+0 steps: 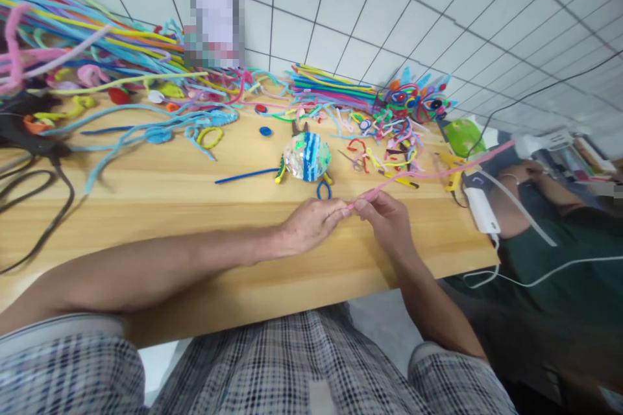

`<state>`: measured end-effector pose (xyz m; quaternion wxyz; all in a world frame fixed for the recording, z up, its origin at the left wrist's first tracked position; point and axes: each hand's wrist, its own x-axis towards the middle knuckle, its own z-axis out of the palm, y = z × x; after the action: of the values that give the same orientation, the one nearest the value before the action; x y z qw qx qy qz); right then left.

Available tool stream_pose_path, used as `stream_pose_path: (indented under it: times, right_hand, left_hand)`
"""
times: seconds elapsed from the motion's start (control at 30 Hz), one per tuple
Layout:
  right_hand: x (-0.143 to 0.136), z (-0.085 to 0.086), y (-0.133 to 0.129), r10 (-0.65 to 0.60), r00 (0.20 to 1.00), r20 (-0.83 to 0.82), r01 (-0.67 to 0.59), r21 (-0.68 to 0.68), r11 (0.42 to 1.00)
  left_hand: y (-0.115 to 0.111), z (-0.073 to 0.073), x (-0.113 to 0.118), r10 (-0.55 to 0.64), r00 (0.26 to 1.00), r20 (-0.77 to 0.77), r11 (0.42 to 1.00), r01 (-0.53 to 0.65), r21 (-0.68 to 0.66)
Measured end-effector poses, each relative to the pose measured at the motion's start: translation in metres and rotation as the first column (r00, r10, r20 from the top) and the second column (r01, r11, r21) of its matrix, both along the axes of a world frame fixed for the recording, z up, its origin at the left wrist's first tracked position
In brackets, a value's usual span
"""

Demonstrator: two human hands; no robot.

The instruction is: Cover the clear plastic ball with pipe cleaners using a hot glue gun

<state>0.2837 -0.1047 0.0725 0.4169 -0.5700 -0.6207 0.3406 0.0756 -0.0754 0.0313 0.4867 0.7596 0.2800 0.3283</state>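
Both hands meet above the front part of the wooden table. My left hand (311, 224) is closed, its fingertips pinching one end of a pink pipe cleaner (438, 173). Right beside it, my right hand (387, 217) pinches the same pink strand, whose long part runs off to the right past the table's edge. Just behind the hands sits a round ornament (307, 157) with blue and white stripes and green and yellow bits at its sides. A dark blue pipe cleaner (246, 176) reaches left from it, and a small blue loop (324, 190) lies in front.
Heaps of colourful pipe cleaners (335, 87) line the back of the table (195, 207). A black tool with a cable (29, 130) is at the left. At the right are a yellow glue gun (450, 172), a white power strip (481, 204) and another person's arm (559, 188).
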Motion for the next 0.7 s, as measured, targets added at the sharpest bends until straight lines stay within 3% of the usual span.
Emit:
stream_pose_path:
  times: [0.13, 0.2, 0.3, 0.53, 0.7]
  right_hand:
    - [0.001, 0.006, 0.004, -0.018, 0.955, 0.295, -0.054, 0.236, 0.97]
    - [0.001, 0.012, 0.01, 0.008, 0.929, 0.371, -0.115, 0.267, 0.957]
    - [0.001, 0.02, 0.024, 0.091, 0.912, 0.401, -0.182, 0.194, 0.964]
    - [0.01, 0.023, 0.052, 0.248, 0.927, 0.281, -0.248, -0.035, 0.968]
    - [0.011, 0.025, 0.058, 0.345, 0.895, 0.284, -0.347, -0.045, 0.937]
  left_hand:
    - [0.003, 0.007, -0.002, 0.059, 0.997, -0.049, 0.992, -0.064, -0.107]
    - [0.005, 0.009, -0.003, 0.062, 0.997, -0.041, 0.989, -0.066, -0.131]
    - [0.009, 0.01, -0.004, 0.053, 0.999, -0.009, 0.986, -0.053, -0.161]
    - [0.019, 0.013, -0.007, -0.012, 1.0, -0.01, 0.97, 0.01, -0.241]
    - [0.021, 0.021, -0.008, -0.095, 0.994, -0.052, 0.95, 0.075, -0.303]
